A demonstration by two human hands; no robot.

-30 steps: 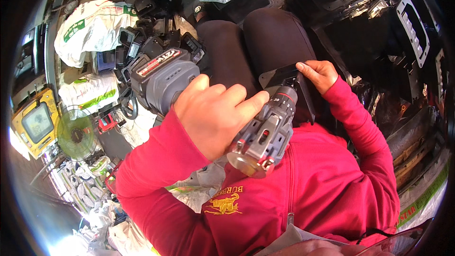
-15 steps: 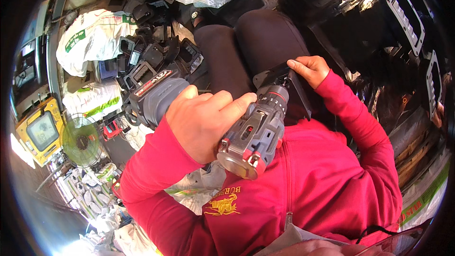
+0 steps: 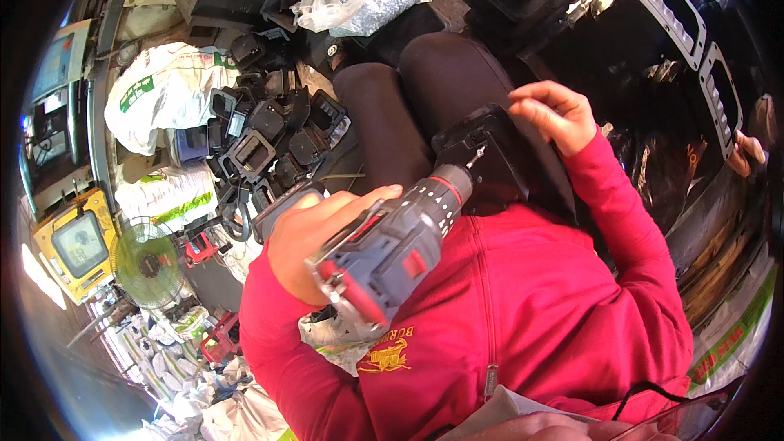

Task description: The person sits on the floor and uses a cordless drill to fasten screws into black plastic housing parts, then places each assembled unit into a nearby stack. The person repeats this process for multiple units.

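Observation:
My left hand (image 3: 314, 237) is wrapped round the grip of a grey cordless drill (image 3: 400, 249) with red trim. The drill points up and right, and a slim metal bit shows at its chuck. A black plastic housing (image 3: 506, 175) lies across my lap, close to the bit's tip. Above the right edge of the housing is my right hand (image 3: 563, 118), its thumb and fingers curled together as in a pinch. Whatever may lie between those fingertips is too small to make out.
A clear bag of small metal pieces (image 3: 380, 4) sits beyond my knees. Black plastic parts (image 3: 265, 118) are heaped at left, near a green fan (image 3: 147, 261) and a yellow-framed screen (image 3: 80, 245). At right, another person's hand (image 3: 745, 153) is beside grey frames (image 3: 719, 98).
The drill has drawn back down and left from the housing, baring its bit. My right hand has lifted off the housing and shifted slightly right. The housing has turned a little.

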